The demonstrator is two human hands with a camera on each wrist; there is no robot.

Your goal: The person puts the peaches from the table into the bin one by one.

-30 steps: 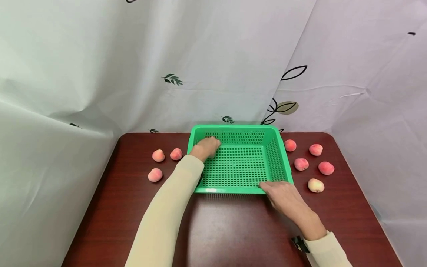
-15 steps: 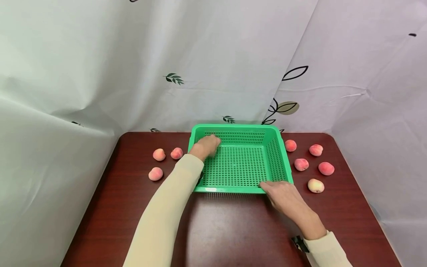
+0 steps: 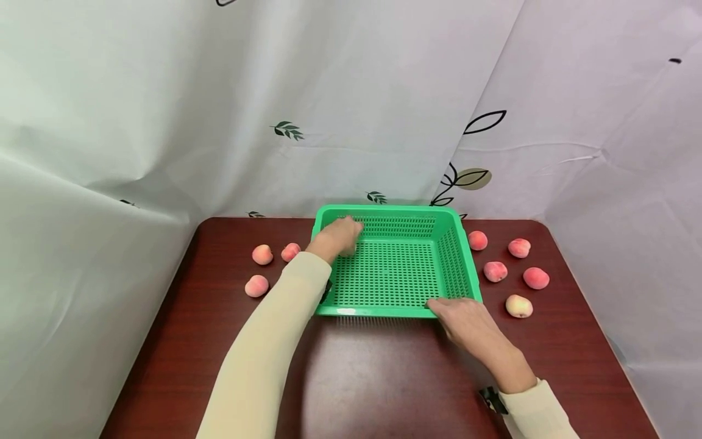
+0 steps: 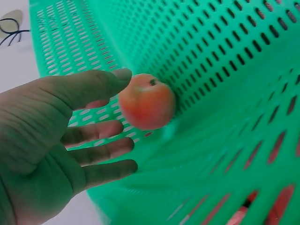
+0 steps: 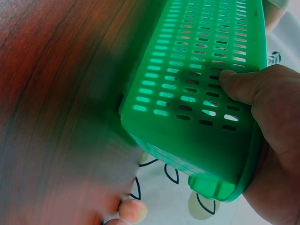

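Observation:
A green perforated basket (image 3: 457,259) stands at the back middle of the dark red table (image 3: 384,378). My left hand (image 3: 351,231) reaches into its far left corner. In the left wrist view this hand (image 4: 129,122) is spread with straight fingers, and a pink peach (image 4: 146,101) lies just off the thumb tip against the basket wall (image 4: 225,51). My right hand (image 3: 463,317) grips the basket's near right corner. The right wrist view shows its thumb (image 5: 239,84) pressed on the outer wall (image 5: 187,84), with the other fingers hidden behind the rim.
Three peaches (image 3: 262,254) lie on the table left of the basket, and several more (image 3: 518,247) lie to its right. White curtains with leaf prints (image 3: 285,129) close off the back and both sides. Bare tabletop stretches in front of the basket.
My left hand has shifted slightly toward the basket's far corner. The right hand keeps its hold on the near right corner, and the basket has barely moved.

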